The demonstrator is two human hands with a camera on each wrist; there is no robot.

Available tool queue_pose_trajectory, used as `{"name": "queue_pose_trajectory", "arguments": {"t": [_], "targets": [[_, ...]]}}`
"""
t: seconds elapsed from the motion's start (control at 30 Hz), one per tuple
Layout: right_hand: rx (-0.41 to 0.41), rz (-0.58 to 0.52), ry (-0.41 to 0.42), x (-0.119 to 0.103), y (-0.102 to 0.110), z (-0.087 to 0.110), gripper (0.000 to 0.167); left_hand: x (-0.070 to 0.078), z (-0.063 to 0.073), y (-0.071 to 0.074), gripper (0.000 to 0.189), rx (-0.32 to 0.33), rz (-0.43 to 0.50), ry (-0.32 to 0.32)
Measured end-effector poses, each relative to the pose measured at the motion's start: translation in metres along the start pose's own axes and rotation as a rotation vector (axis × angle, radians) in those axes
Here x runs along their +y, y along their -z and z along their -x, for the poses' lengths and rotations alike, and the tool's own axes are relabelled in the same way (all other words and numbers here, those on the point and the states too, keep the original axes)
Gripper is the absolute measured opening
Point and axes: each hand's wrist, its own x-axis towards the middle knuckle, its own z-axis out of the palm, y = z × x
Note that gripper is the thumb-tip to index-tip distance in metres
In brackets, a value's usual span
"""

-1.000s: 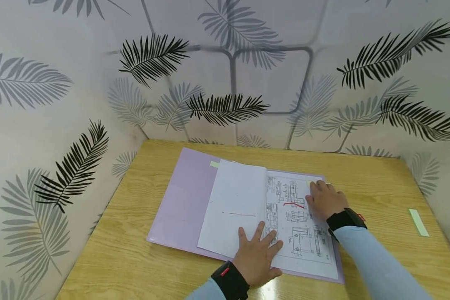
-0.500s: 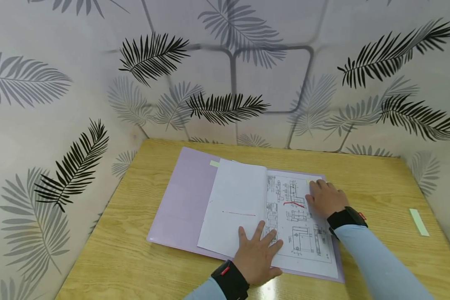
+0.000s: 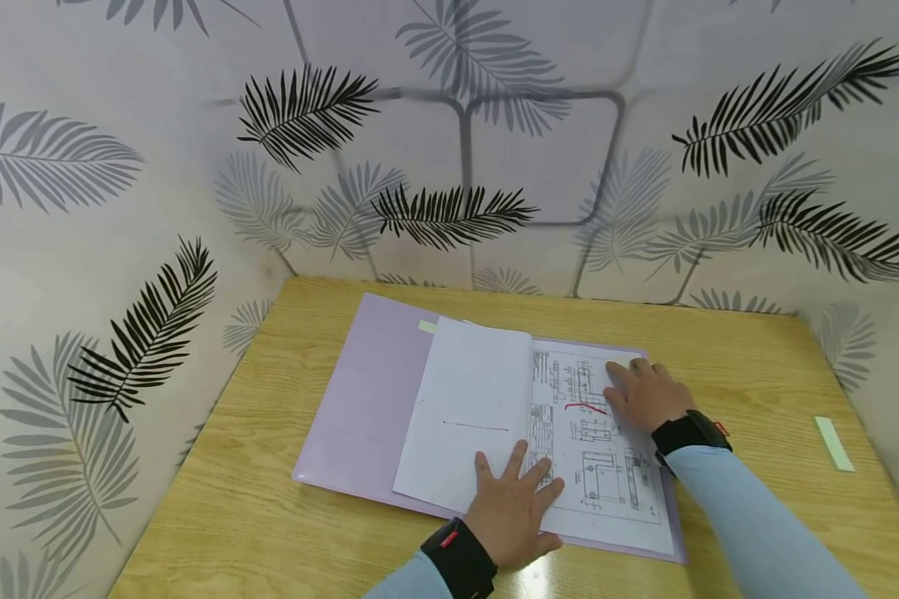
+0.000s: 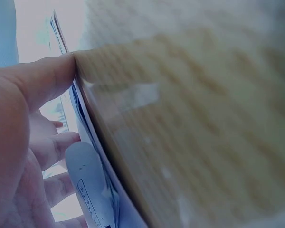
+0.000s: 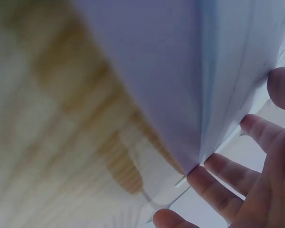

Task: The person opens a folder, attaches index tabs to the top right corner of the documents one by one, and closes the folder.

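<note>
The left hand (image 3: 511,516) covers part of the near edge of the open folder (image 3: 367,391), hiding the bottom of the gutter between its pages; the right hand (image 3: 648,395) hides the far right corner of the drawing sheet (image 3: 595,453). Both sleeves (image 3: 764,524) run out of the frame on the near side of the folder, and both wrist views are blurred, showing little beyond fingers, page edges and table (image 3: 270,516). The folder lies flat on the table, its left cover bare beside a nearly blank page (image 3: 464,374) with one thin line across it. On the folder's near edge the left hand is spread wide, fingers straight over the two pages and thumb out to the side, gripping nothing. At the far right corner of the folder the right hand rests with fingers apart and slightly bent, likewise gripping nothing. The drawing sheet, on the folder's right half, carries printed outlines, a table and a thick red stroke; its lettering is too small to read. Black wristbands (image 3: 460,559) bear red tags, also unreadable.
</note>
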Motion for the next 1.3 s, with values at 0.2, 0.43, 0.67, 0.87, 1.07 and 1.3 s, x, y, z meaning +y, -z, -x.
{"name": "queue_pose_trajectory", "arguments": {"t": [0.2, 0.43, 0.67, 0.87, 1.07, 1.3], "targets": [[-0.009, -0.041, 0.025, -0.002, 0.003, 0.006, 0.057, 0.0, 0.001, 0.001, 0.072, -0.012, -0.002, -0.001], [-0.04, -0.073, 0.035, 0.002, 0.002, 0.006, 0.059, 0.0, 0.001, 0.004, 0.072, -0.023, 0.007, 0.001], [-0.073, -0.1, 0.023, 0.006, -0.002, 0.005, 0.061, 0.0, 0.001, 0.006, 0.071, -0.027, 0.002, 0.006], [-0.055, -0.075, -0.008, 0.006, -0.002, 0.009, 0.06, 0.0, 0.002, 0.005, 0.071, -0.025, 0.002, -0.001], [-0.044, -0.056, -0.02, 0.003, -0.001, 0.011, 0.059, 0.0, 0.002, 0.004, 0.071, -0.018, -0.007, 0.003], [-0.023, -0.039, -0.017, 0.003, -0.004, 0.01, 0.06, 0.001, 0.002, 0.003, 0.072, 0.003, -0.009, 0.002]]}}
